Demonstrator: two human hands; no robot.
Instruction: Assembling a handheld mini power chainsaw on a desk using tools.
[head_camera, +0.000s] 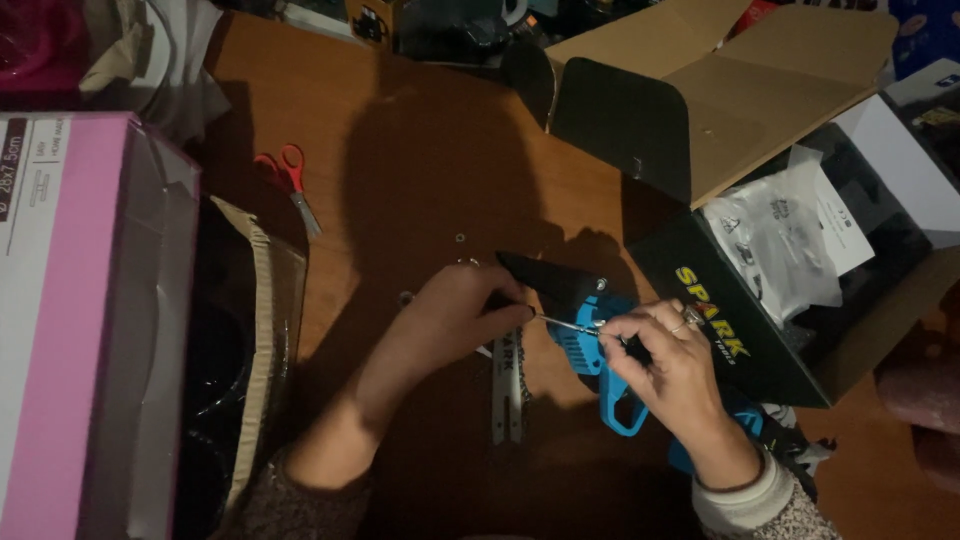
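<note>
Blue-and-black mini chainsaw (585, 325) lies flat on the brown surface (420, 150) so both hands can work it: left hand (455, 315) fingers closed, steadying its black cover, right hand (665, 360) fingers pinching a thin metal tool (568, 323) against its body.
</note>
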